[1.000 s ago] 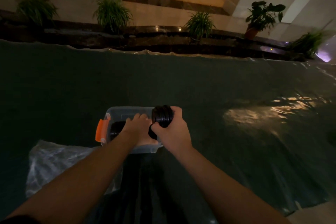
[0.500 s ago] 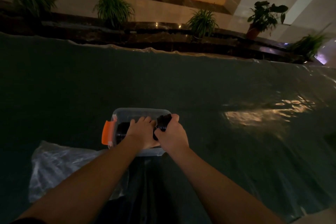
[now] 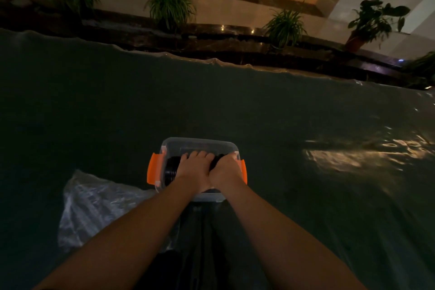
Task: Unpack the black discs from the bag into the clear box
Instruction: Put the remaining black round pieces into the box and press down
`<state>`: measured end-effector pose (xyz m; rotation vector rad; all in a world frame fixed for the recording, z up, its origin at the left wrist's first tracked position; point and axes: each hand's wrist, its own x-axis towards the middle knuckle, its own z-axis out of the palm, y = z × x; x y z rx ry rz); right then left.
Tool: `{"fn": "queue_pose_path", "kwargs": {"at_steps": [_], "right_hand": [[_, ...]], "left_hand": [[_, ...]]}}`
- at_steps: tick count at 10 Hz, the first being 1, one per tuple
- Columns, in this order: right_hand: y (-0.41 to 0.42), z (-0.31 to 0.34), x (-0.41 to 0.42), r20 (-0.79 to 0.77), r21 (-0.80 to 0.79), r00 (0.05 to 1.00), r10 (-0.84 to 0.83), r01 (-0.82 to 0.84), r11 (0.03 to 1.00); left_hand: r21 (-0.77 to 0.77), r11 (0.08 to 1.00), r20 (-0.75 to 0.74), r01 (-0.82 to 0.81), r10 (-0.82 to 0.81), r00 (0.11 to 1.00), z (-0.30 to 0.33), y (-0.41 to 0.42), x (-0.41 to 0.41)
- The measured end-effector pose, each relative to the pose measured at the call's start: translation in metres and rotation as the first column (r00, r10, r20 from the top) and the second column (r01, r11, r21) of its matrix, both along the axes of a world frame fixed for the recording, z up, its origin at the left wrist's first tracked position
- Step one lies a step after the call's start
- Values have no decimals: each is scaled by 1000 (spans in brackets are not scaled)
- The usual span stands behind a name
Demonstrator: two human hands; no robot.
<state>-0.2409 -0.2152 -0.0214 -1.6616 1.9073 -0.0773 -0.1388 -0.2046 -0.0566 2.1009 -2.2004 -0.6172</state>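
A: Both hands, left hand [image 3: 193, 170] and right hand [image 3: 225, 172], were down inside the clear box [image 3: 200, 143], fingers curled over black discs [image 3: 170, 170].

B: And the bag [image 3: 94, 207]?

A: Flattened beside the box, apparently empty; unpacking looked nearly finished.

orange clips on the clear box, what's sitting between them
In the head view, both hands, left and right, press side by side on black discs inside the clear box, between its orange clips.
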Motion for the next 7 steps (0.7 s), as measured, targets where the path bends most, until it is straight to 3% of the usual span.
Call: {"fn": "queue_pose_path", "kwargs": {"at_steps": [1, 3, 5, 7], "right_hand": [[-2, -5, 0, -32, 12, 999, 36, -35, 999], [-15, -7, 0, -42, 195, 998, 44, -35, 980], [-28, -12, -1, 29, 420, 997, -67, 48, 906], [-24, -2, -3, 100, 540, 990, -100, 30, 841]], "left_hand": [[-3, 1000, -53, -20, 20, 998, 1, 2, 1], [48, 999, -51, 9, -6, 999, 0, -2, 5], [128, 986, -43, 105, -100, 994, -5, -9, 15], [106, 985, -35, 137, -134, 990, -10, -9, 17]]}}
